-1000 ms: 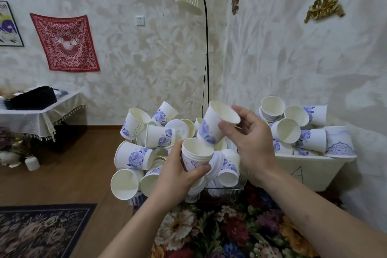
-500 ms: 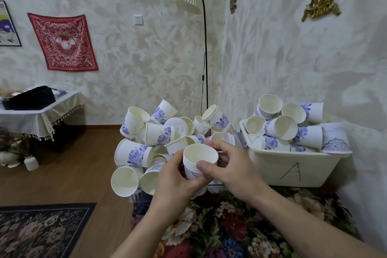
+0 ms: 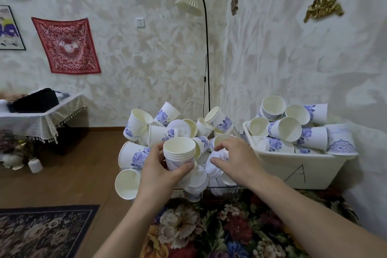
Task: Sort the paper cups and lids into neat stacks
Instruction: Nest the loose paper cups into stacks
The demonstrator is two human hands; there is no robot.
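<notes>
Currently: nested cup stack [image 3: 179, 153], upright with mouth up, clasped by left hand [image 3: 161, 170] over the heaped wire basket [image 3: 209, 188]; right hand [image 3: 234, 158], fingers spread and holding nothing, nearer the white lids [image 3: 215, 163] directly beneath it, beside tub A [image 3: 293, 172]

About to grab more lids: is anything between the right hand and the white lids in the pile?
Nothing visible. The right hand already rests on the white lids, while the left hand holds the cup stack beside them.

white bin [image 3: 314, 165] | front wall | handwritten "A" [image 3: 297, 174]
</notes>
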